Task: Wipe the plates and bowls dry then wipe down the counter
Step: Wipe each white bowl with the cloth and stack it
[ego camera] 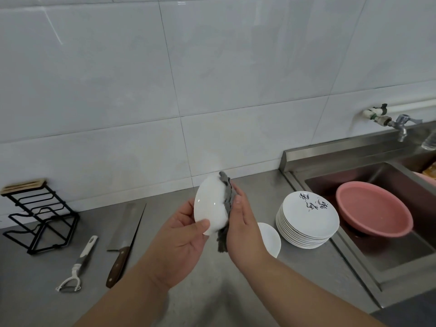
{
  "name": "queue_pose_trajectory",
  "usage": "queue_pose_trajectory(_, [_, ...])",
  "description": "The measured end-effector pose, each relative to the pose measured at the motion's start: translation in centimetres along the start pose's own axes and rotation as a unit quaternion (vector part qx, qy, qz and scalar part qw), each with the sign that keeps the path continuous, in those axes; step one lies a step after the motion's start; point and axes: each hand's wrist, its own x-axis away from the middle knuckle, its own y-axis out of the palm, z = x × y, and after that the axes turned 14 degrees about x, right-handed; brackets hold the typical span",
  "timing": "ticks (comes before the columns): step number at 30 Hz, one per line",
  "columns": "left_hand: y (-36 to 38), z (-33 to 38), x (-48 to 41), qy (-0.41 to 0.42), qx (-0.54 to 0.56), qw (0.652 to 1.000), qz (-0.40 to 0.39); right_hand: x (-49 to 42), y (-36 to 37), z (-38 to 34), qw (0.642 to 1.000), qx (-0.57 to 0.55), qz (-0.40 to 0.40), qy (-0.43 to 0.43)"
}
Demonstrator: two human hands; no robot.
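My left hand [181,239] grips a small white bowl [210,204] by its lower rim, thumb on the near side, and holds it tilted on edge above the counter. My right hand [245,223] holds a grey cloth [226,199] against the bowl's right side; the cloth's tail hangs below the bowl. On the grey counter [212,291] to the right stands a stack of several white plates [306,220], the top one bearing black brush writing. A single white plate [271,239] lies beside the stack, partly hidden by my right wrist.
A steel sink [389,256] at right holds a pink basin [372,208], under a tap [398,126]. To the left on the counter lie a cleaver [125,237] and a white peeler [77,265]. A black wire rack [40,215] stands by the tiled wall.
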Motion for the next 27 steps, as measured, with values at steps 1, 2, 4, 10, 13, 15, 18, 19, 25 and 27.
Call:
queue_pose_trajectory(1, [-0.1, -0.1, 0.0, 0.004, 0.004, 1.0, 0.003, 0.2, 0.1, -0.3, 0.999, -0.014, -0.011, 0.038])
queue_pose_trajectory(2, [-0.2, -0.2, -0.1, 0.008, 0.007, 1.0, 0.009, 0.4, 0.0, -0.4, 0.998, -0.014, -0.02, 0.06])
queue_pose_trajectory(4, [-0.3, -0.5, -0.1, 0.013, 0.005, 1.0, 0.02, 0.8, -0.6, -0.1, 0.997, 0.012, -0.036, 0.061])
queue_pose_trajectory(10, [-1.0, -3.0, 0.0, -0.003, 0.024, 0.998, 0.051, 1.3, -4.9, 1.5, 0.979, 0.172, -0.104, 0.033])
queue_pose_trajectory(13, [-1.0, -4.4, -0.6, -0.001, 0.051, 0.994, 0.101, 0.9, -8.3, 2.7, 0.953, 0.262, -0.149, 0.034])
queue_pose_trajectory(15, [-0.8, -5.0, -1.1, -0.006, 0.074, 0.99, 0.123, 0.7, -10.7, 4.1, 0.938, 0.288, -0.183, 0.062])
queue_pose_trajectory(18, [-0.4, -5.8, -1.5, -0.04, 0.081, 0.986, 0.138, 0.8, -13.7, 5.6, 0.91, 0.339, -0.216, 0.097])
queue_pose_trajectory(19, [-0.3, -6.3, -1.6, -0.053, 0.081, 0.986, 0.137, 0.9, -14.5, 5.8, 0.897, 0.365, -0.228, 0.099])
queue_pose_trajectory(25, [-0.1, -10.7, -2.4, -0.104, 0.044, 0.984, 0.14, 1.4, -17.8, 7.6, 0.914, 0.287, -0.241, 0.159])
queue_pose_trajectory(27, [0.0, -12.2, -2.9, -0.121, 0.023, 0.982, 0.141, 1.5, -18.5, 8.1, 0.932, 0.25, -0.22, 0.145])
